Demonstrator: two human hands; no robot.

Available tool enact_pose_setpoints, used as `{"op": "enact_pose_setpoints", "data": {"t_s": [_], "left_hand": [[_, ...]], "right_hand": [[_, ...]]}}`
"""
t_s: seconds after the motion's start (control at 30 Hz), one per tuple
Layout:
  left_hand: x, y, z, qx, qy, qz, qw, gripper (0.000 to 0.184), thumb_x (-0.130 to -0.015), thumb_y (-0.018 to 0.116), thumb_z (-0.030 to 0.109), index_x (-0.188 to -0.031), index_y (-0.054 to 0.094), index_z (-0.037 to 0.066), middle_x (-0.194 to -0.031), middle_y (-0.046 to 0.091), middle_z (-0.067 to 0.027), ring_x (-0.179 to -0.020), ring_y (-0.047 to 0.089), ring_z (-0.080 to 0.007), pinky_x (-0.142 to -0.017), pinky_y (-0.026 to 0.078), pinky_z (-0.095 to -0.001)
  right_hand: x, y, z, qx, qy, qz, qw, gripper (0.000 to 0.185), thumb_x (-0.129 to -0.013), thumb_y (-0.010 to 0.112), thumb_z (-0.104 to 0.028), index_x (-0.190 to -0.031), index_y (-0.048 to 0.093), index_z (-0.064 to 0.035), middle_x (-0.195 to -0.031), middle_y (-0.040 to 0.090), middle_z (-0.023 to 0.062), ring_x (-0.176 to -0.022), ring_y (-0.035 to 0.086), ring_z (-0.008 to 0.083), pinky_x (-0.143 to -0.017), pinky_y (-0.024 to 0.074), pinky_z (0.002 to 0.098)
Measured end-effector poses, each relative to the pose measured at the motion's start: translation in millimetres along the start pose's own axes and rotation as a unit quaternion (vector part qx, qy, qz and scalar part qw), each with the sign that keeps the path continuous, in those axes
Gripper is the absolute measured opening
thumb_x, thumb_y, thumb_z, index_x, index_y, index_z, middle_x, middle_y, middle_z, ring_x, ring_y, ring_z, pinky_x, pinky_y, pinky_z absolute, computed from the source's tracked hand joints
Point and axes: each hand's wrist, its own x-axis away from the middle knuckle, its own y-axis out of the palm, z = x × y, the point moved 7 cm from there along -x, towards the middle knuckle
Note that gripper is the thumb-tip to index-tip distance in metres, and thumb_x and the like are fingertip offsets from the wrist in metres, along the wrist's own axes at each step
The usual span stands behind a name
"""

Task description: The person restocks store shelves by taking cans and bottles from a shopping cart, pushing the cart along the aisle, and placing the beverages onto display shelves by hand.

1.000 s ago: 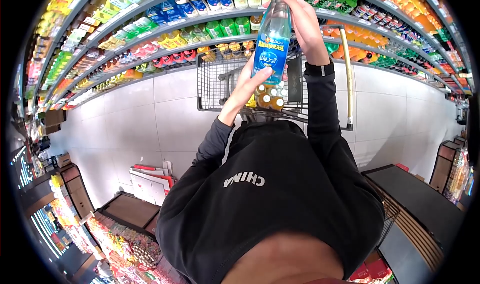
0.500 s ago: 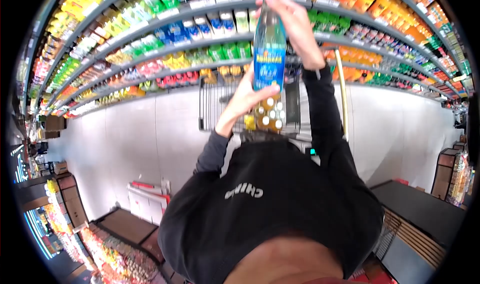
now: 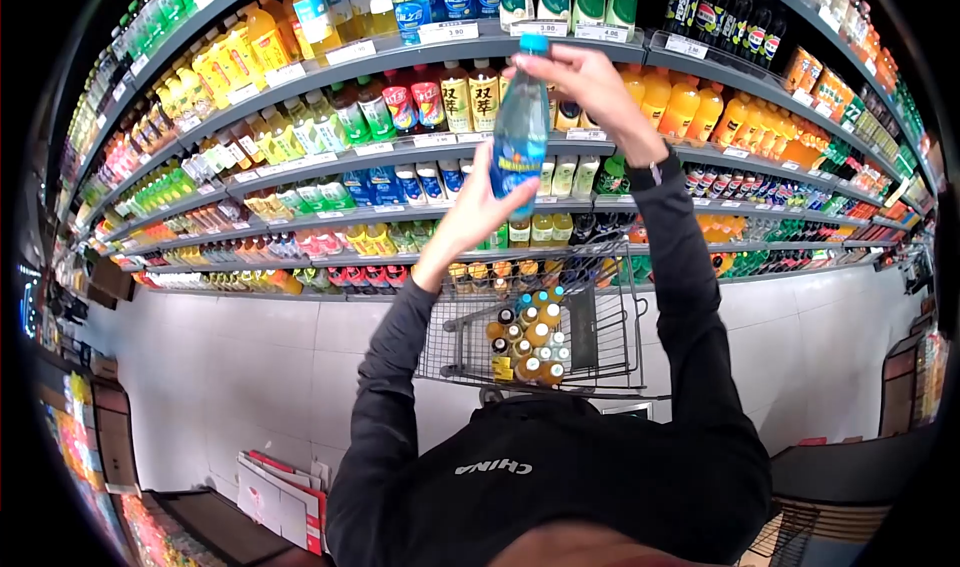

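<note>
A clear plastic bottle (image 3: 522,127) with a light blue cap and a blue-and-yellow label is held up in front of the shelves, tilted slightly. My left hand (image 3: 480,207) is closed around its lower part, with the thumb across the front. Up at the neck, just under the cap, the fingers of my right hand (image 3: 590,85) grip the same bottle. Below my arms stands a wire shopping cart (image 3: 440,352), and several capped bottles (image 3: 530,342) are grouped inside it.
Curved-looking shelves (image 3: 390,147) packed with drink bottles and price tags span the view ahead. Dark cola bottles (image 3: 715,12) stand at the upper right. White-and-red boxes (image 3: 280,497) lie at lower left, and a dark display stand (image 3: 840,472) is at lower right.
The view has tilted up, so more upper shelves and more of the cart show. Both hands still hold the bottle, which has turned and leans a little more.
</note>
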Motion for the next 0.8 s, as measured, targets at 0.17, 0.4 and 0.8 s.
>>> {"op": "enact_pose_setpoints", "data": {"t_s": [0.17, 0.4, 0.8], "left_hand": [[-62, -51, 31, -0.169, 0.051, -0.022, 0.984, 0.082, -0.094, 0.073, 0.048, -0.150, 0.034, 0.002, -0.136, 0.057, -0.0180, -0.127, 0.057, -0.0271, -0.107, 0.049, -0.0428], [-143, -114, 62, -0.292, 0.108, -0.049, 0.949, 0.081, -0.084, 0.082, 0.039, -0.140, 0.044, -0.006, -0.130, 0.060, -0.0267, -0.122, 0.063, -0.0280, -0.103, 0.052, -0.0386], [-216, -167, 131, -0.333, 0.206, 0.063, 0.918, 0.081, -0.071, 0.088, 0.020, -0.142, 0.052, 0.007, -0.134, 0.062, -0.0154, -0.127, 0.059, -0.0271, -0.106, 0.047, -0.0384]], "right_hand": [[-42, -9, -40, 0.087, -0.053, -0.003, 0.995, 0.039, -0.097, 0.071, -0.044, -0.121, 0.077, -0.0135, -0.107, 0.075, -0.0013, -0.102, 0.071, 0.0085, -0.085, 0.0567, 0.0245], [-82, 0, -95, 0.135, -0.088, 0.013, 0.987, 0.031, -0.095, 0.074, -0.036, -0.089, 0.075, -0.0050, -0.066, 0.058, -0.0047, -0.054, 0.048, 0.0024, -0.049, 0.0372, 0.0221], [-140, 8, -119, 0.214, -0.269, 0.146, 0.928, 0.036, -0.092, 0.073, -0.031, -0.114, 0.076, -0.0028, -0.098, 0.079, 0.0155, -0.087, 0.076, 0.0221, -0.077, 0.0558, 0.0355]]}}
